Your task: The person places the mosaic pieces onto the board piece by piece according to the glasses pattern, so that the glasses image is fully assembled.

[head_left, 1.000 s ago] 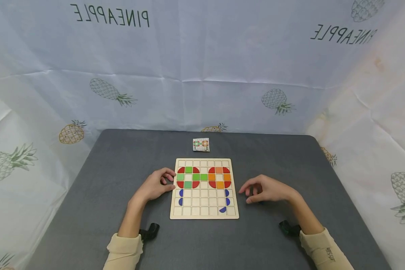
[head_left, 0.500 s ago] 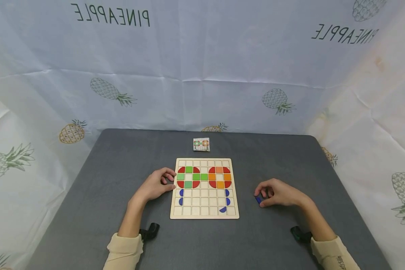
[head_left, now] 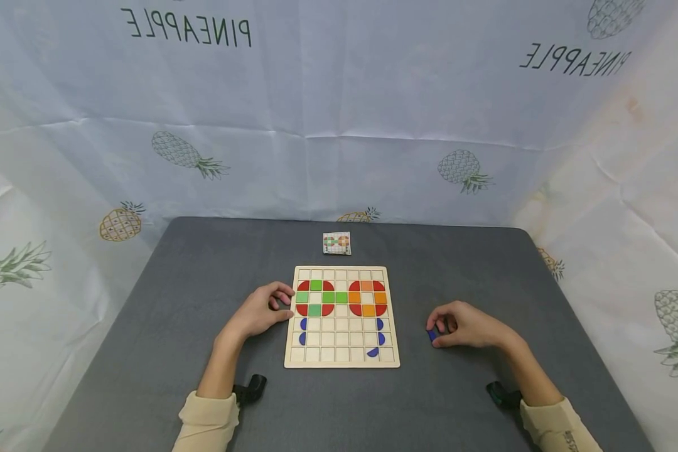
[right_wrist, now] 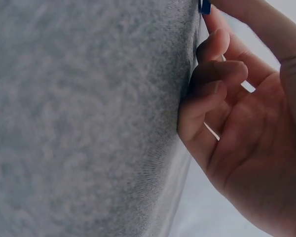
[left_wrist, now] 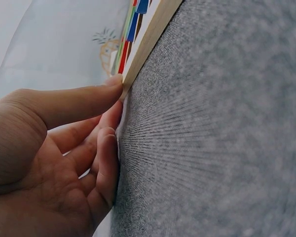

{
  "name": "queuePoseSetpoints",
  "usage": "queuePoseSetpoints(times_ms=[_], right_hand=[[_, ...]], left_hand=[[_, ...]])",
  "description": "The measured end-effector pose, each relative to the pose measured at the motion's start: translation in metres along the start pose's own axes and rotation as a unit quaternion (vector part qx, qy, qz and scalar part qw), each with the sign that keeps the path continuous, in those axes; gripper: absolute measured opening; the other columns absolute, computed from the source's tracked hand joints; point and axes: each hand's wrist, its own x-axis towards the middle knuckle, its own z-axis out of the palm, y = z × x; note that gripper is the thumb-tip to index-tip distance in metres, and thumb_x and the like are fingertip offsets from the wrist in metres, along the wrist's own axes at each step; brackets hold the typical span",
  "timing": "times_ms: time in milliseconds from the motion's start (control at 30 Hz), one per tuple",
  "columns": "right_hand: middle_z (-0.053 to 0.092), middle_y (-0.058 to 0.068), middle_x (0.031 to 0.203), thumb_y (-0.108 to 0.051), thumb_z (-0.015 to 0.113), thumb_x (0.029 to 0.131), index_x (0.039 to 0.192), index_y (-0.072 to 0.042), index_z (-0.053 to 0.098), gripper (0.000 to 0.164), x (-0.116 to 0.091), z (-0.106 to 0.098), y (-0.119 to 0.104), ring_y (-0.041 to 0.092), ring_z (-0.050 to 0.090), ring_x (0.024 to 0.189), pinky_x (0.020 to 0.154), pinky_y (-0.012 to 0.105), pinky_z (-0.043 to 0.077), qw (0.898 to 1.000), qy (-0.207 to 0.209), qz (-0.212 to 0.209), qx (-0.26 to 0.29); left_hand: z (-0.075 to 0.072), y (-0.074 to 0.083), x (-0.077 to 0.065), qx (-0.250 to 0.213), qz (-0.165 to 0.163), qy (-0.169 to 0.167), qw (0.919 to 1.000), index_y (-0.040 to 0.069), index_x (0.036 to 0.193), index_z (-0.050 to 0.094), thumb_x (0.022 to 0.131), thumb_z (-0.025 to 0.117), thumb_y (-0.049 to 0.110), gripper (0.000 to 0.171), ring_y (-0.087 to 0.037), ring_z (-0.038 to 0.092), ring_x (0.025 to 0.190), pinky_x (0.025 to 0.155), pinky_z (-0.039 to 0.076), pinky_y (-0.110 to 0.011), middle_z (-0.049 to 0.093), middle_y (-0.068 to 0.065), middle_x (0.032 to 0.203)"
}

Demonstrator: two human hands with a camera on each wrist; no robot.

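Note:
A square wooden grid board [head_left: 341, 361] lies mid-table, bearing red quarter-round, green and orange square tiles and several blue half-round tiles [head_left: 373, 352]. My left hand [head_left: 260, 309] touches the board's left edge with thumb and forefinger, the other fingers bent under the palm. Seen from the left wrist, the thumb tip meets the board's side [left_wrist: 143, 52]. Off to the right of the board, my right hand [head_left: 466, 323] pinches a small blue tile [head_left: 432, 336] between thumb and forefinger, low at the table. Most of this tile [right_wrist: 205, 7] is hidden by the fingers.
Behind the board lies a small pattern card [head_left: 336, 243] printed with a similar coloured design. The dark grey table [head_left: 220, 251] ends at a white pineapple-print cloth [head_left: 339, 169]. Black wrist mounts [head_left: 251, 389] sit under both forearms.
From just beside the board, my right hand has moved rightward and toward me and now pinches a blue tile. Over the last half second it barely moves. My left hand stays at the board.

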Motion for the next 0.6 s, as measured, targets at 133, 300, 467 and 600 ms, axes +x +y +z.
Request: queuePoseSetpoints(times_ms=[133,300,467,600], right_hand=[[0.065,-0.004,0.087,-0.025,0.086,0.095,0.109,-0.015,0.077,0.019,0.0,-0.001,-0.002,-0.001,0.052,0.066,0.061,0.022,0.047,1.0,0.003,-0.018,0.009],[0.069,-0.001,0.088,-0.024,0.083,0.098,0.113,-0.013,0.075,0.02,0.005,-0.002,-0.005,0.001,0.058,0.068,0.061,0.023,0.051,0.999,-0.003,-0.023,0.036],[0.073,0.002,0.087,-0.02,0.082,0.099,0.116,-0.01,0.074,0.022,0.014,-0.002,-0.015,0.003,0.063,0.066,0.061,0.024,0.055,0.997,-0.005,-0.018,0.071],[0.076,0.003,0.094,-0.017,0.082,0.098,0.119,-0.008,0.073,0.024,0.026,-0.001,-0.026,0.004,0.064,0.067,0.063,0.023,0.057,0.994,-0.002,-0.022,0.106]], left_hand=[[0.0,0.0,0.0,0.001,-0.001,0.0,1.0,0.001,0.128,0.068,0.096,0.081,0.004,0.035,-0.02,0.053,0.089,0.08,0.044,-0.032,0.067,-0.012,0.109],[0.0,0.0,0.0,0.0,-0.002,-0.001,1.0,0.002,0.128,0.068,0.096,0.082,0.005,0.035,-0.02,0.054,0.09,0.08,0.044,-0.032,0.067,-0.012,0.109],[0.0,-0.001,0.001,-0.002,-0.001,-0.004,1.0,0.002,0.128,0.068,0.096,0.082,0.005,0.035,-0.019,0.053,0.09,0.08,0.044,-0.032,0.067,-0.012,0.108],[-0.001,-0.001,0.0,-0.006,0.0,-0.004,1.0,0.002,0.128,0.068,0.096,0.081,0.005,0.034,-0.02,0.053,0.089,0.081,0.045,-0.033,0.067,-0.012,0.108]])
